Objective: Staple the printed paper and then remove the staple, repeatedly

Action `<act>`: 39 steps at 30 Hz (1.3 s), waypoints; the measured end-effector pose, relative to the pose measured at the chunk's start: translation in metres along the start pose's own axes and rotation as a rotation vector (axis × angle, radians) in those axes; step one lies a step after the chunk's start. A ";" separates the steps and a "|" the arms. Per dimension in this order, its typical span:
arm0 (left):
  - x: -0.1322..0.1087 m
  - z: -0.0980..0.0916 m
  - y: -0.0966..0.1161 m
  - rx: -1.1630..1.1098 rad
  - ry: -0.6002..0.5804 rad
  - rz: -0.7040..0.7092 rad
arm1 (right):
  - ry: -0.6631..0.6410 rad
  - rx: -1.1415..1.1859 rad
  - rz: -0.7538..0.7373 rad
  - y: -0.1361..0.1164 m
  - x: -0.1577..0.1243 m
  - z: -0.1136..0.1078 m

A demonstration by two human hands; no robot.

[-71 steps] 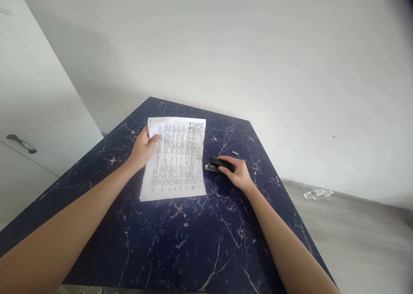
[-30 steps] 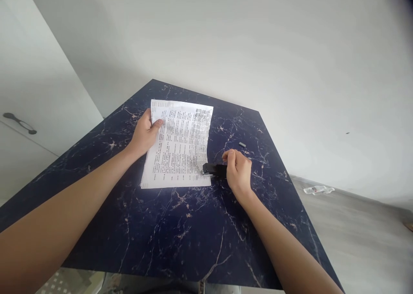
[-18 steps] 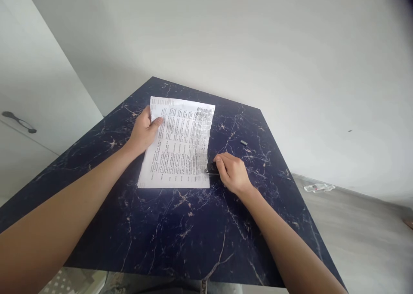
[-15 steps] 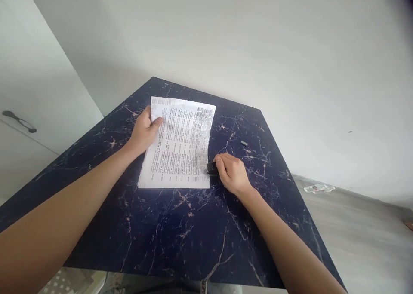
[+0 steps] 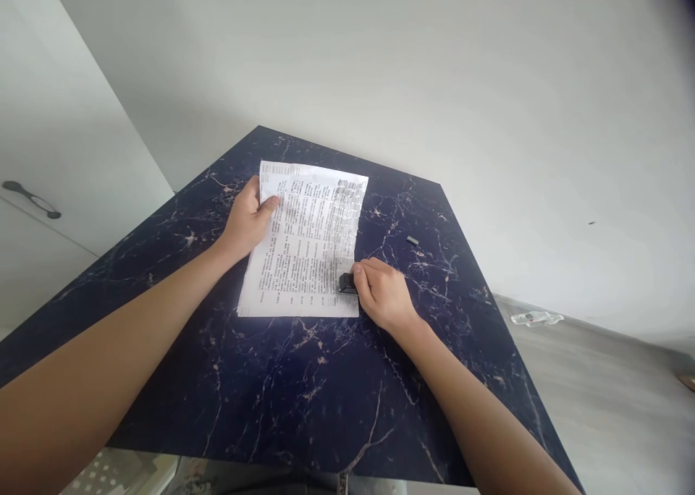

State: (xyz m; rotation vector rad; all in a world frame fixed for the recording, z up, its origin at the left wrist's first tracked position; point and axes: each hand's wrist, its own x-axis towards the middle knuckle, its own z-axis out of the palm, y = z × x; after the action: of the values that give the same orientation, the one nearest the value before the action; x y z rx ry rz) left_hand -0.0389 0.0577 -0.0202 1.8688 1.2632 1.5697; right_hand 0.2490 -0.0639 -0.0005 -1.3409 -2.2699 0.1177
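Your left hand [image 5: 247, 220] pinches the paper [image 5: 307, 242] by its left edge, steadying it on the counter [image 5: 304, 394], while your right hand [image 5: 383, 296] closes over the stapler [image 5: 346, 284] (mostly hidden, apparently biting the paper's lower right corner).

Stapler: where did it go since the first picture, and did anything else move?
The right hand slid the stapler left, from the bare table onto the right edge of the paper, near its lower corner, and now covers most of it. The left hand stayed holding the paper's left edge, and the small grey piece stayed put.
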 end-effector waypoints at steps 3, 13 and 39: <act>-0.001 0.000 0.000 -0.008 -0.003 -0.006 | -0.006 -0.084 -0.002 -0.004 0.001 0.000; -0.002 0.001 0.000 -0.048 -0.019 0.001 | -0.030 -0.309 -0.006 -0.011 0.002 0.006; -0.006 -0.004 0.006 0.760 -0.171 -0.095 | -0.576 0.204 -0.065 0.046 0.001 -0.065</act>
State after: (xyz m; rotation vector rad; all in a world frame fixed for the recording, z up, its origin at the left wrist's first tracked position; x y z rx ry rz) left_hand -0.0399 0.0486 -0.0183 2.2483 2.0099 0.9004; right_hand 0.3152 -0.0507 0.0419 -1.2329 -2.6647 0.7807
